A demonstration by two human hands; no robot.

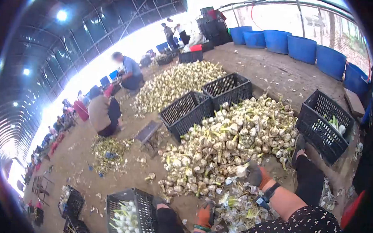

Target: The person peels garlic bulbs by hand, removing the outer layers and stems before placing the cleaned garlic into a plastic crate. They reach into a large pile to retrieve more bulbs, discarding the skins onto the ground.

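My right hand, in an orange and grey glove, reaches to the near edge of a big heap of garlic. Its fingers close around a pale garlic bulb. Low in the view my left hand, gloved the same way, is held curled beside my left knee. What it grips, if anything, is too small and dark to make out. Between my hands lie garlic skins and cut stalks.
A black crate with white garlic stands at my left knee; another crate stands by my right foot. Two black crates sit behind the heap. Two people crouch at left. Blue tubs line the right side.
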